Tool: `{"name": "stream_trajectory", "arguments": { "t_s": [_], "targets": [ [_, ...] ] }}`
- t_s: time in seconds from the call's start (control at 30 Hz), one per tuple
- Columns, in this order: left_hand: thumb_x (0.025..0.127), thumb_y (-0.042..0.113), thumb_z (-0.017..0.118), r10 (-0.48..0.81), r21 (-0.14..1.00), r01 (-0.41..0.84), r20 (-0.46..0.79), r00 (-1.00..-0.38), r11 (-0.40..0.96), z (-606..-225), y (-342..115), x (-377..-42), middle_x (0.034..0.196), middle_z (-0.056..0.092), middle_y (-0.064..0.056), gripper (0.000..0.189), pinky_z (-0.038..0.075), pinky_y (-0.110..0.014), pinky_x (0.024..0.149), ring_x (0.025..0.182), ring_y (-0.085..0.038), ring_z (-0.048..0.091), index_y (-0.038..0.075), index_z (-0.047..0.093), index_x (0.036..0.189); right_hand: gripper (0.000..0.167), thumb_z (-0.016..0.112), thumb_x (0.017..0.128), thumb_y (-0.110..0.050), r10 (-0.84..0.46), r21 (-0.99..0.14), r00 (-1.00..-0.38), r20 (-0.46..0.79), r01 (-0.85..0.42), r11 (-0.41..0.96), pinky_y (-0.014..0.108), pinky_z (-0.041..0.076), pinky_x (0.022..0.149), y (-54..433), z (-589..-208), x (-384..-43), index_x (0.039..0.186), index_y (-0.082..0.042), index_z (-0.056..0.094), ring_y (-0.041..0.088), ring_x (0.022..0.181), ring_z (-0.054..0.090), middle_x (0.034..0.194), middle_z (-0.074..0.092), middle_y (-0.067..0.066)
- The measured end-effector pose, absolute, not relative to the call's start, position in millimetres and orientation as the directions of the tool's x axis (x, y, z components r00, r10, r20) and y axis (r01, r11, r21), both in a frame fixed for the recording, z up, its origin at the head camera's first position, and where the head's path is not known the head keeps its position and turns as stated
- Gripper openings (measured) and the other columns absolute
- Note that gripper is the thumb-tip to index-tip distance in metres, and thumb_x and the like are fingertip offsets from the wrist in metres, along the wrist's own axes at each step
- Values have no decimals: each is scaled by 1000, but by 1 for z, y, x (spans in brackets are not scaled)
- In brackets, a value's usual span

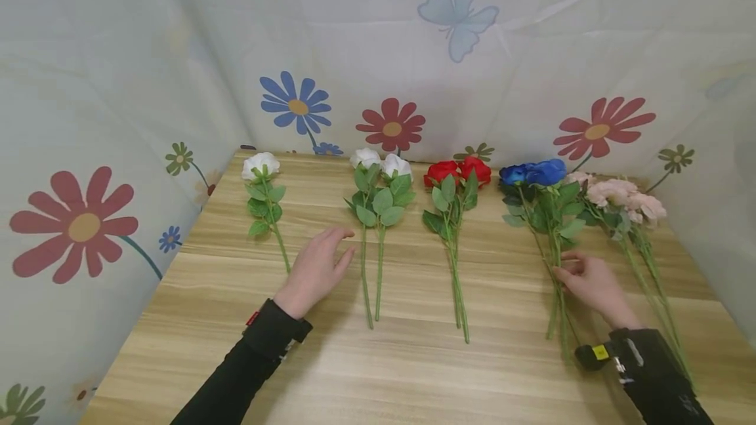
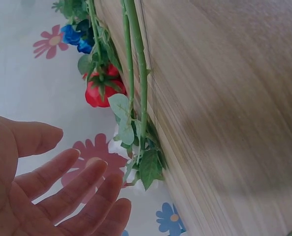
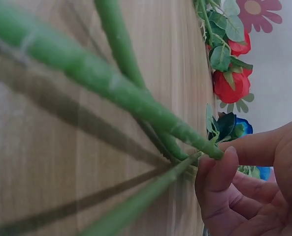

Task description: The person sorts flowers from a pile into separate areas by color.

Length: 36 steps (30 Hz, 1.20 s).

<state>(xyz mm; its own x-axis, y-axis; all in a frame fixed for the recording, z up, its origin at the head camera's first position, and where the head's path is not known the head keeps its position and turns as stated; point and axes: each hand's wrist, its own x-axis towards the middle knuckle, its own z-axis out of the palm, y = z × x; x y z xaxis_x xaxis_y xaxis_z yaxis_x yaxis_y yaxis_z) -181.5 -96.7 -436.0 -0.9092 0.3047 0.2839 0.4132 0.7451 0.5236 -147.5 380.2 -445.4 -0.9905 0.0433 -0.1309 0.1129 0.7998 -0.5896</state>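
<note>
My right hand (image 1: 595,286) pinches a green stem of the blue roses (image 1: 546,173) between thumb and fingertips, partway down the stems. Up close in the right wrist view, the thumb and fingertips of that hand (image 3: 254,184) close on the thick stem (image 3: 113,88), while other stems cross beside it. My left hand (image 1: 313,271) hovers over the table with nothing in it, between a single white rose (image 1: 260,166) and a pair of white roses (image 1: 396,165). Its fingers are loosely spread in the left wrist view, apart from the pair's stems (image 2: 142,73).
Two red roses (image 1: 441,174) lie between the white pair and the blue ones. Pink flowers (image 1: 614,193) are at the far right, their long stems running under or beside my right forearm. All lie on a wooden table (image 1: 413,372), backed by a flower-printed curtain (image 1: 354,31).
</note>
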Motion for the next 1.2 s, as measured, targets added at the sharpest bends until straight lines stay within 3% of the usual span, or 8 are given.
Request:
{"name": "stream_trajectory", "arguments": {
  "t_s": [0.3,0.57,0.7,0.93,1.2],
  "targets": [
    [99,17,64,304,516,416,290,-907,749,-436,-98,-180,127,69,-16,31,54,-47,100,118,-33,66,3,65,126,49,61,98,-13,33,-567,-994,-104,86,819,27,51,57,379,-446,-149,131,19,47,15,64,66,94,70,30],
    [100,19,63,312,509,421,289,-905,751,-439,-99,-180,126,69,-15,31,55,-46,98,116,-32,66,3,65,126,56,62,99,-25,65,-533,-992,-108,113,839,32,52,61,380,-446,-151,132,18,47,15,65,66,99,70,33],
    [100,19,63,311,512,421,291,-905,749,-439,-99,-180,126,68,-15,32,55,-46,98,117,-32,66,2,65,126,54,63,99,-23,76,-536,-993,-92,114,836,30,51,60,380,-446,-151,131,18,49,14,65,65,99,70,33],
    [100,19,63,310,515,411,273,-911,753,-439,-100,-179,128,68,-14,31,54,-46,99,118,-32,66,3,65,127,47,65,96,-13,77,-578,-995,-60,97,810,24,51,58,378,-449,-151,129,18,50,8,70,63,100,68,34],
    [100,19,63,309,511,408,270,-912,757,-441,-100,-180,127,69,-14,30,55,-45,98,118,-31,66,5,65,126,50,58,100,-15,108,-683,-991,-74,129,719,21,55,61,375,-450,-150,137,16,43,-4,68,60,101,66,25]
  ]
}}
